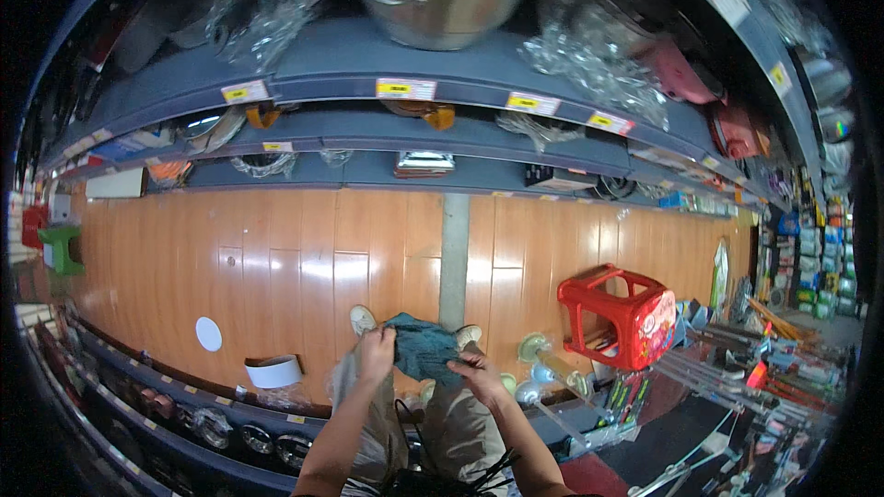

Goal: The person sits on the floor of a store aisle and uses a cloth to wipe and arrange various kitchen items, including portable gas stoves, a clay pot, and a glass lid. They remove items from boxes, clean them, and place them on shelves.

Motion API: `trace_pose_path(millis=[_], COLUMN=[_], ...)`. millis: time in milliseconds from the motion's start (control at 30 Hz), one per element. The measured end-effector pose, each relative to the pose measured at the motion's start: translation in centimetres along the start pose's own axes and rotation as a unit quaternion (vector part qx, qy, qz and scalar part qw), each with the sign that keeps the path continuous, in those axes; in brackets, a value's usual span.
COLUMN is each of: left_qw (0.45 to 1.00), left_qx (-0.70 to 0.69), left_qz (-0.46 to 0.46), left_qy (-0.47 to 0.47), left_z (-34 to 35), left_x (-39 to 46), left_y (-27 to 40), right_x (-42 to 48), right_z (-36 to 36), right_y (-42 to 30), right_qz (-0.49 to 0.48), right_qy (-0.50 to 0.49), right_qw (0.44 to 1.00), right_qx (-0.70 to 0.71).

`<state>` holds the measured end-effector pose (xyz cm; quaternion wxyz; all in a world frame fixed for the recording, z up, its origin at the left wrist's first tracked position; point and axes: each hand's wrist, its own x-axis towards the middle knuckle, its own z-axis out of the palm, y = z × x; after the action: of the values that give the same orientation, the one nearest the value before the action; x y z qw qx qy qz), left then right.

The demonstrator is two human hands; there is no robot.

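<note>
A dark teal cloth [423, 346] hangs crumpled between my two hands, above the floor and my shoes. My left hand [376, 353] grips its left edge, fingers curled in. The lower right corner is pinched in my right hand [476, 374]. Behind the cloth, my left shoe [362, 319] and right shoe [468, 336] show at its two sides. Ahead of me, a shelf unit [324, 92] carries a stainless steel pot [442, 7] on its upper level.
On my right a red plastic stool [617, 315] lies on its side near many long-handled goods [746, 359]. A white disc [208, 334] and a curved white piece [273, 373] lie on the wood-look floor [297, 276]. A low shelf [228, 404] runs behind me; a green stool [63, 248] stands far left.
</note>
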<state>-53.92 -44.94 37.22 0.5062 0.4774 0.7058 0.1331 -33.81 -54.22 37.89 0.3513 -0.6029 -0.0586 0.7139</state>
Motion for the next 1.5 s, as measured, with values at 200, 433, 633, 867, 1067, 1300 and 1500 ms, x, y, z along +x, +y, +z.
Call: trace_pose_path(millis=[200,433,633,867,1067,1300,1500], left_qw=[0.802,0.822,0.717,0.722,0.855,0.924,0.936], left_qx=[-0.511,-0.427,-0.577,-0.572,-0.327,-0.261,0.005], left_qz=[-0.26,-0.25,-0.304,-0.257,-0.069,0.03,0.255], left_qy=[-0.168,-0.28,-0.247,-0.292,-0.397,-0.277,-0.243], left_z=[1.9,10.2,18.3,17.6,20.7,17.2,18.1], left_x=[-1.9,-8.3,-8.9,-10.4,-9.6,-1.8,-5.1], left_y=[1.0,6.5,11.0,19.5,23.3,24.8,31.9], right_x=[-3.8,-6.5,-11.6,-10.9,-9.2,-6.9,-7.6], right_z=[-0.3,-6.6,-12.5,-22.9,-21.2,-22.8,-22.6], right_y=[-2.8,-4.9,-10.1,-12.0,-16.2,-18.6,-23.8], right_qz=[-0.065,-0.135,-0.182,-0.213,-0.215,-0.114,-0.139], right_qy=[-0.007,-0.087,0.049,0.186,0.005,0.004,-0.009], right_qw=[0.99,0.986,0.967,0.958,0.922,0.993,0.99], right_qx=[0.125,-0.052,0.169,-0.042,-0.322,-0.012,0.003])
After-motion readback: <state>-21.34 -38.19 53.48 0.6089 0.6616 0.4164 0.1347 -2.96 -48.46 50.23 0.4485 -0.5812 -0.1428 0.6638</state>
